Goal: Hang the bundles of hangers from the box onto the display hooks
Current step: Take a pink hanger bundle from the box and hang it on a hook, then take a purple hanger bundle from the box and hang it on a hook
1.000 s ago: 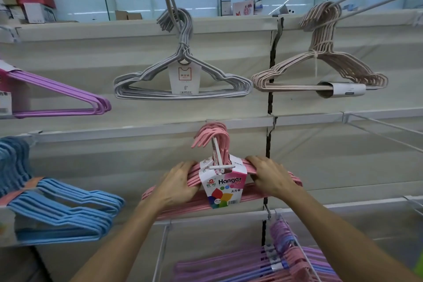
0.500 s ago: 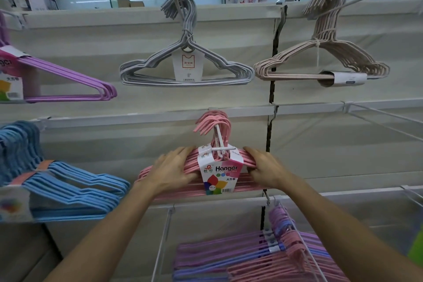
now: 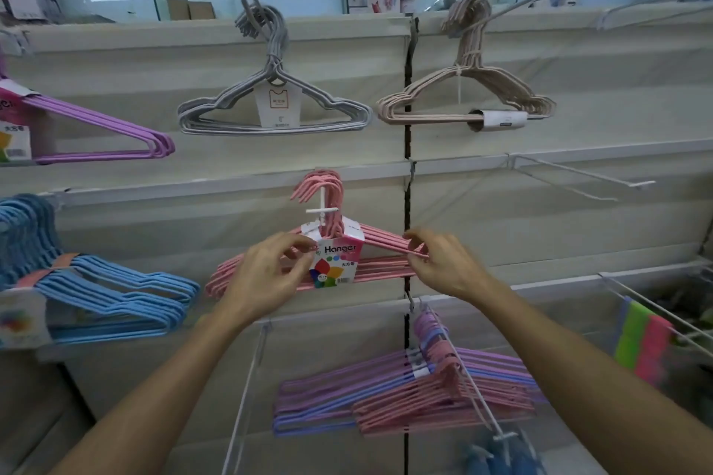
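A pink bundle of hangers (image 3: pixel 382 271) with a white "Hanger" label (image 3: pixel 336 262) hangs by its hooks on a white display hook (image 3: pixel 321 206) at the middle of the shelf wall. My left hand (image 3: pixel 266 274) pinches the bundle's left shoulder just beside the label. My right hand (image 3: pixel 443 266) pinches the right shoulder wires with its fingertips. The box is out of view.
Grey (image 3: pixel 274 106) and beige (image 3: pixel 467 106) bundles hang above, purple (image 3: pixel 108 135) and blue (image 3: pixel 112 293) ones at the left. Mixed purple, blue and pink bundles (image 3: pixel 405 397) hang below. A bare hook (image 3: pixel 578 181) sticks out at the right, above green and pink items (image 3: pixel 640 339).
The bundle has slid back along the hook toward the wall. Both hands have eased from a full grasp on the shoulders to a fingertip hold. My view has shifted left and back.
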A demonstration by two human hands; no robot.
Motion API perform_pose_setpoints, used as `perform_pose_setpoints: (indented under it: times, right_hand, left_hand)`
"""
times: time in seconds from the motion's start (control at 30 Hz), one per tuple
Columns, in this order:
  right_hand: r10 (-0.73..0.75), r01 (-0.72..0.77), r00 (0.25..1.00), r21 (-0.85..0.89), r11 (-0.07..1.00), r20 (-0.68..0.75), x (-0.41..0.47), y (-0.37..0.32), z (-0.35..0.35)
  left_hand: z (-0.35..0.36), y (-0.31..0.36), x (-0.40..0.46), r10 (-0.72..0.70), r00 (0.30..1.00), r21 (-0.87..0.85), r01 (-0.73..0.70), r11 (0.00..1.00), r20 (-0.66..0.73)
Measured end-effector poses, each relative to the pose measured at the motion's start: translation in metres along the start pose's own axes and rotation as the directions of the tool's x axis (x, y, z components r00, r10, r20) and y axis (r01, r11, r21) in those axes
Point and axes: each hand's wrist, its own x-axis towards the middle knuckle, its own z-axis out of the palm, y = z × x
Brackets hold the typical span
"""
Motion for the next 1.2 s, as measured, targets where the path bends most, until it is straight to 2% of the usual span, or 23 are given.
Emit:
perform_pose_setpoints:
  times: [0.17, 0.33, 0.5, 0.63, 0.8, 0.97, 1.2]
  right_hand:
    - [0.089, -0.086, 0.993, 0.043, 0.995, -0.083, -0.058, 0.013, -0.027]
    - [0.161, -0.154, 0.979, 0.066, 0.986, -0.126, -0.124, 0.030, -0.059]
    - [0.276, -0.265, 0.943, 0.085, 0.961, -0.187, -0.198, 0.047, -0.089]
    - [0.337, -0.330, 0.915, 0.068, 0.942, -0.222, -0.259, 0.063, -0.112]
    - [0.415, -0.417, 0.877, 0.046, 0.908, -0.243, -0.339, 0.093, -0.138]
    - [0.532, -0.540, 0.799, 0.052, 0.840, -0.282, -0.404, 0.125, -0.157]
    - [0.707, -0.721, 0.634, 0.091, 0.687, -0.314, -0.477, 0.159, -0.173]
  left_hand:
    - [0.013, 0.051, -0.021, -0.008, 0.997, -0.246, -0.012, 0.969, -0.082]
    - [0.038, 0.106, -0.033, -0.006, 0.996, -0.459, -0.035, 0.888, -0.088]
    - [0.065, 0.173, -0.048, 0.053, 0.998, -0.672, -0.067, 0.737, -0.042]
    - [0.096, 0.222, -0.065, 0.079, 0.997, -0.787, -0.038, 0.616, 0.014]
    - [0.146, 0.291, -0.092, 0.127, 0.982, -0.848, 0.050, 0.528, 0.137]
    - [0.180, 0.360, -0.106, 0.248, 0.946, -0.886, 0.078, 0.457, 0.211]
    - [0.226, 0.437, -0.108, 0.437, 0.849, -0.915, 0.120, 0.386, 0.296]
